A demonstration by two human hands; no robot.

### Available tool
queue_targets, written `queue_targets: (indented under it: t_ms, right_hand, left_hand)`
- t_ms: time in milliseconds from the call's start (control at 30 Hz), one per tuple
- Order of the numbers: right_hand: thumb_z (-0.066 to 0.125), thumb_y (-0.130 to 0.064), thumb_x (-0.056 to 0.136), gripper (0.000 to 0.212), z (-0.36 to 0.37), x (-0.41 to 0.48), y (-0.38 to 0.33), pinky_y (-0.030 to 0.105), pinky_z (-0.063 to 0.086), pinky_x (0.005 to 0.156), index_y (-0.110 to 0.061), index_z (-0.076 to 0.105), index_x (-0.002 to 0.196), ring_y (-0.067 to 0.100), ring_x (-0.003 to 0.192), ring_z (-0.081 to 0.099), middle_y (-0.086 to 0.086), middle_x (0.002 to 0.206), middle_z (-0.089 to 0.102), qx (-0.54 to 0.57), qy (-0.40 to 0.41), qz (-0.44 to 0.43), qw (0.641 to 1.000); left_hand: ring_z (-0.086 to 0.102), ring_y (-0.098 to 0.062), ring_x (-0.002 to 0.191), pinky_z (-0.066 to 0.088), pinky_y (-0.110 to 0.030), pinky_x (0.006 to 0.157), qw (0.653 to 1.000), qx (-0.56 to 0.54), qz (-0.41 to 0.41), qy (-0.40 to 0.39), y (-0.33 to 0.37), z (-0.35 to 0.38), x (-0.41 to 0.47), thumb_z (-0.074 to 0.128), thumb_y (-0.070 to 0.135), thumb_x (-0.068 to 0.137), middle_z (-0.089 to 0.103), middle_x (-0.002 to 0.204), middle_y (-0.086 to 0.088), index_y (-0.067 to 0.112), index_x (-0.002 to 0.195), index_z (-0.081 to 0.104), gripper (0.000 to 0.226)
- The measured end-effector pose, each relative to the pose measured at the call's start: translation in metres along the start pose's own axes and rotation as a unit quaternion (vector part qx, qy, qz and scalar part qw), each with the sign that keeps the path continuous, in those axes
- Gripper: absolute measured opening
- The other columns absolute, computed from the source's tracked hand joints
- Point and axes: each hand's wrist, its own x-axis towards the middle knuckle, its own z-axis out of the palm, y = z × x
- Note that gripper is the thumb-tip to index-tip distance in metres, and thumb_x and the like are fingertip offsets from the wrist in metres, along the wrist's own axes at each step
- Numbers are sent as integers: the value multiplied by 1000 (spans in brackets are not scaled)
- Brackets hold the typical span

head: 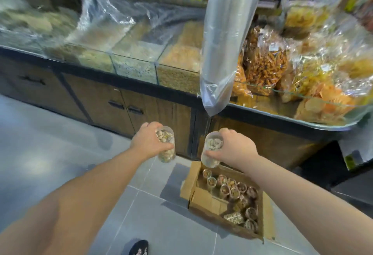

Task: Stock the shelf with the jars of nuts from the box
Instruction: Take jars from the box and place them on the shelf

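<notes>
My left hand (148,141) grips a clear jar of nuts (166,155), held in the air above the grey floor. My right hand (235,147) grips a second clear jar of nuts (212,146) just above the far end of the cardboard box (203,198). The open box stands on the floor by the counter base and holds several more jars of nuts (234,190), seen from the top. Both jars are tilted a little.
A dark counter with wooden cupboard doors (125,105) runs across in front of me, topped by glass bins of loose nuts (135,61). A hanging sleeve of clear plastic cups (226,43) drops over its edge. Bagged snacks (266,63) fill a tray at right. A sandalled foot (139,247) shows below.
</notes>
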Motion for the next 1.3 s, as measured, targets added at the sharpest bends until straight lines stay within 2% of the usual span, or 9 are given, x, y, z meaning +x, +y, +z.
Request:
queue_targets:
  t_ms: [200, 367, 567, 633, 700, 833, 1033, 1167, 1300]
  right_hand:
    - [56, -72, 70, 69, -60, 38, -104, 29, 53, 69, -25, 49, 120, 15, 92, 60, -5, 107, 61, 18, 68, -59, 996]
    - [59, -68, 71, 80, -90, 87, -182, 35, 52, 86, -23, 41, 135, 21, 110, 56, 1, 127, 56, 99, 104, -45, 989]
    - [68, -52, 77, 68, -129, 144, -242, 38, 51, 84, -19, 45, 131, 15, 94, 53, 3, 121, 57, 215, 209, -28, 953]
    - [69, -51, 77, 71, -140, 167, -250, 34, 48, 83, -19, 42, 135, 15, 97, 54, 3, 126, 56, 236, 243, -18, 941]
    - [69, -51, 76, 74, -149, 193, -252, 33, 48, 85, -22, 38, 138, 17, 107, 54, 1, 132, 52, 255, 263, -15, 930]
    - [68, -54, 76, 70, -170, 253, -246, 29, 40, 77, -25, 41, 134, 12, 97, 50, -2, 125, 55, 238, 286, -8, 928]
    - [67, -56, 74, 58, -205, 357, -229, 30, 44, 75, -26, 50, 121, 17, 103, 56, -5, 115, 60, 207, 292, 23, 933]
    - [68, -57, 71, 61, -223, 426, -217, 35, 49, 83, -28, 49, 122, 19, 111, 53, -4, 121, 58, 178, 279, 26, 943]
    - [66, -59, 71, 60, -238, 491, -209, 35, 48, 84, -28, 50, 120, 21, 113, 52, -2, 121, 59, 141, 261, 34, 954]
  left_hand:
    - [60, -13, 94, 54, -33, 83, 995, -61, 35, 76, -29, -126, 37, 74, 58, 45, 60, 107, 2, 28, 114, 60, 76]
    - [55, -19, 113, 48, -42, 97, 983, -115, 94, 111, -42, -223, 80, 79, 51, 53, 54, 125, -1, 25, 131, 50, 87]
    - [46, -9, 96, 38, -21, 78, 955, -196, 149, 167, -42, -290, 148, 83, 35, 68, 46, 109, 7, 23, 130, 49, 72]
    - [49, -9, 96, 40, -19, 77, 949, -213, 159, 170, -35, -302, 176, 83, 38, 67, 50, 110, 5, 23, 129, 50, 72]
    - [54, -13, 101, 49, -29, 85, 950, -218, 159, 158, -28, -309, 207, 82, 46, 62, 56, 116, 3, 25, 129, 51, 76]
    - [58, -18, 103, 52, -40, 90, 975, -129, 150, 97, -8, -318, 272, 75, 65, 47, 59, 120, 3, 32, 123, 54, 85]
    - [55, -16, 99, 46, -25, 66, 975, -124, 167, 77, 22, -325, 370, 81, 43, 64, 56, 118, 0, 20, 123, 56, 68]
    - [54, -17, 104, 46, -31, 83, 972, -102, 191, 93, 40, -340, 435, 79, 43, 66, 55, 118, 1, 19, 123, 55, 66]
    - [54, -16, 98, 45, -30, 77, 975, -85, 191, 73, 54, -350, 503, 78, 44, 66, 57, 114, 0, 19, 118, 55, 63]
